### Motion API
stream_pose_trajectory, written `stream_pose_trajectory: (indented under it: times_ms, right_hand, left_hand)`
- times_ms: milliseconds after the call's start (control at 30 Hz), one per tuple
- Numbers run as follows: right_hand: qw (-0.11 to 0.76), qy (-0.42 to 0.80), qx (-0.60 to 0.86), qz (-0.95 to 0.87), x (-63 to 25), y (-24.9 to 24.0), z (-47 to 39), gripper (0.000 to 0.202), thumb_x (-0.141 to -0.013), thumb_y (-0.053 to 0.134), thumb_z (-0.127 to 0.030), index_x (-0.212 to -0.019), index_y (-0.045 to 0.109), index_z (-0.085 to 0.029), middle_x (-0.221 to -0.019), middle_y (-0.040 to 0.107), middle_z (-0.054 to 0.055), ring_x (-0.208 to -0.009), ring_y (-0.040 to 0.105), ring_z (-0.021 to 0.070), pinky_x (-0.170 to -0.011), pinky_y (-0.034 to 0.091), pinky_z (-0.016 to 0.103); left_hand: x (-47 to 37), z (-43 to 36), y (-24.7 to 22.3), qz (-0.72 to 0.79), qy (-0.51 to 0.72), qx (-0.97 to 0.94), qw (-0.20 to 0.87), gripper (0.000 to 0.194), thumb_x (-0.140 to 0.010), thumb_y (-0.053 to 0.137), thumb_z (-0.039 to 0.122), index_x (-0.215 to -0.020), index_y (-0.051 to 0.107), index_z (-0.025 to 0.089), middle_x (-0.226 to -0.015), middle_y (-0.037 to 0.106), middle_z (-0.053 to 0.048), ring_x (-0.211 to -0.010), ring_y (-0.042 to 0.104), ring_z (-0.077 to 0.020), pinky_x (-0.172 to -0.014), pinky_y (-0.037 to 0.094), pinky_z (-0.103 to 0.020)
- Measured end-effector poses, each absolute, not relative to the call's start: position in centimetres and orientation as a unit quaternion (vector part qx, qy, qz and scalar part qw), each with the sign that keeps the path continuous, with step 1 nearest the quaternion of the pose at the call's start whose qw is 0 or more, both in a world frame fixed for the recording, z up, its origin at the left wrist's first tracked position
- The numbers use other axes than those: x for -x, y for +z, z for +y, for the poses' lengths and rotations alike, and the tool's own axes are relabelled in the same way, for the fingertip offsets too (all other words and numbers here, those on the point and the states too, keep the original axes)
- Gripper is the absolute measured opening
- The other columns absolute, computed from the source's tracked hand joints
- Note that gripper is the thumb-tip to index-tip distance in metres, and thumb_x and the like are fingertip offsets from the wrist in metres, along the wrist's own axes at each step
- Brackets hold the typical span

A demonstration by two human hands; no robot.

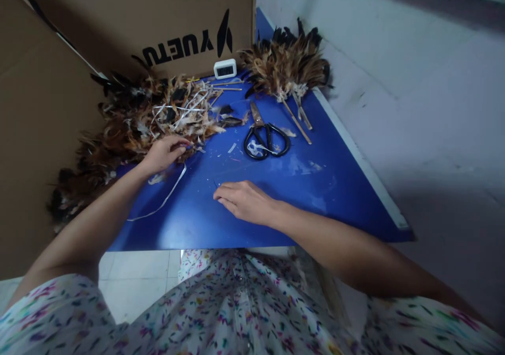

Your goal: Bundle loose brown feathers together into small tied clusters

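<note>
My left hand point(164, 154) reaches to the near edge of a pile of brown and black feathers point(130, 118), thumb and fingers drawn together. What it pinches there cannot be made out. Over the blue table, my right hand point(245, 201) is closed in a pinch; a thin dark sliver shows at its fingertips, too small to name. White ribbon strips point(189, 108) lie tangled on the pile. One loose white ribbon point(169, 194) curves across the table below my left hand. Black-handled scissors point(262, 137) lie beyond my right hand, with a whitish strand by one handle loop.
Feather bundles with sticks point(286, 66) rest at the back right by the wall. A small white digital clock point(225, 69) stands before a large cardboard box point(118, 23). Scraps and loose feathers dot the blue table point(189, 229); its near edge is close to my body.
</note>
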State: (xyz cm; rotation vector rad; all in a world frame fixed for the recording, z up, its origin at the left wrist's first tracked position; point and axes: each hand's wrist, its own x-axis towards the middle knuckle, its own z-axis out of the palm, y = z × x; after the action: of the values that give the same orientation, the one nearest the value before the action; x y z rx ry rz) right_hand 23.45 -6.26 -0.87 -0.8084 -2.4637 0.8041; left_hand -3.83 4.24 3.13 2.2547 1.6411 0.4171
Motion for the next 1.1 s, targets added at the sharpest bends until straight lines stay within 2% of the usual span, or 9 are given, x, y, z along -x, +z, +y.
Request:
stream_pose_trajectory:
  times_ms: [100,300,467,567,733,833,967,1033,1100]
  right_hand:
    - [0.205,0.283,0.294,-0.89,-23.4,-1.0,-6.3,0.023,-0.095,0.049,-0.011,-0.108,0.067,-0.015,-0.101,0.071,0.008,-0.084,0.065,0.0163,-0.074,0.046,0.027]
    - [0.186,0.252,0.293,-0.903,-23.5,-1.0,-6.5,0.023,-0.095,0.048,-0.01,-0.108,0.067,-0.015,-0.101,0.071,0.009,-0.083,0.066,0.0159,-0.071,0.047,0.027]
    - [0.182,0.246,0.291,-0.906,-23.5,-1.2,-6.5,0.024,-0.096,0.045,-0.011,-0.106,0.067,-0.015,-0.1,0.07,0.009,-0.083,0.066,0.0156,-0.07,0.048,0.027]
    - [0.19,0.254,0.291,-0.903,-23.5,-1.5,-6.4,0.023,-0.095,0.047,-0.01,-0.104,0.067,-0.015,-0.097,0.07,0.008,-0.08,0.065,0.0142,-0.071,0.048,0.026]
    - [0.189,0.25,0.298,-0.902,-23.4,-1.7,-6.3,0.022,-0.095,0.047,-0.009,-0.104,0.066,-0.016,-0.095,0.069,0.007,-0.077,0.064,0.0129,-0.07,0.049,0.025]
    - [0.184,0.241,0.296,-0.906,-23.4,-1.7,-6.3,0.021,-0.095,0.048,-0.01,-0.103,0.066,-0.016,-0.094,0.07,0.007,-0.079,0.064,0.0132,-0.072,0.05,0.025]
    - [0.165,0.23,0.296,-0.912,-23.4,-1.5,-6.3,0.021,-0.096,0.047,-0.012,-0.104,0.066,-0.016,-0.095,0.07,0.008,-0.081,0.066,0.0142,-0.074,0.05,0.025]
    - [0.156,0.227,0.296,-0.915,-23.4,-1.3,-6.3,0.021,-0.097,0.047,-0.013,-0.105,0.065,-0.016,-0.098,0.07,0.008,-0.082,0.066,0.0144,-0.074,0.049,0.025]
    - [0.148,0.222,0.295,-0.917,-23.4,-1.1,-6.2,0.02,-0.096,0.047,-0.012,-0.106,0.065,-0.017,-0.099,0.07,0.008,-0.082,0.066,0.0144,-0.072,0.048,0.025]
  left_hand:
    - [3.0,5.2,2.0,0.567,0.093,-0.813,0.095,0.037,-0.082,0.055,0.041,-0.106,0.071,0.016,-0.101,0.071,-0.01,-0.094,0.064,-0.0239,-0.089,0.047,-0.035]
    - [3.2,6.6,1.2,0.583,0.057,-0.807,0.079,0.029,-0.08,0.056,0.039,-0.093,0.07,0.017,-0.096,0.07,-0.011,-0.092,0.063,-0.025,-0.087,0.046,-0.035]
    - [4.1,7.1,2.3,0.59,0.114,-0.79,0.124,0.035,-0.078,0.055,0.047,-0.09,0.069,0.017,-0.093,0.068,-0.008,-0.088,0.061,-0.0219,-0.085,0.047,-0.034]
    - [4.3,6.7,3.5,0.595,0.151,-0.771,0.171,0.034,-0.076,0.058,0.049,-0.085,0.067,0.017,-0.086,0.067,-0.005,-0.08,0.06,-0.019,-0.078,0.047,-0.031]
    - [3.8,5.7,5.7,0.612,0.184,-0.679,0.362,0.034,-0.077,0.061,0.051,-0.087,0.062,0.018,-0.055,0.055,0.002,-0.045,0.045,-0.0114,-0.048,0.034,-0.024]
    - [3.4,5.7,6.7,0.601,0.225,-0.635,0.43,0.027,-0.076,0.064,0.044,-0.082,0.055,0.019,-0.061,0.058,0.001,-0.044,0.046,-0.0098,-0.046,0.035,-0.024]
    - [2.5,6.7,7.3,0.587,0.29,-0.603,0.456,0.025,-0.07,0.065,0.03,-0.084,0.046,0.021,-0.064,0.05,0.004,-0.049,0.046,-0.009,-0.05,0.04,-0.024]
    - [1.9,7.6,7.3,0.587,0.284,-0.613,0.446,0.025,-0.071,0.063,0.029,-0.088,0.046,0.022,-0.059,0.042,0.007,-0.046,0.04,-0.0085,-0.046,0.035,-0.023]
    - [1.3,8.6,7.4,0.594,0.255,-0.656,0.391,0.025,-0.074,0.061,0.034,-0.093,0.052,0.021,-0.058,0.042,0.006,-0.047,0.041,-0.0099,-0.047,0.034,-0.024]
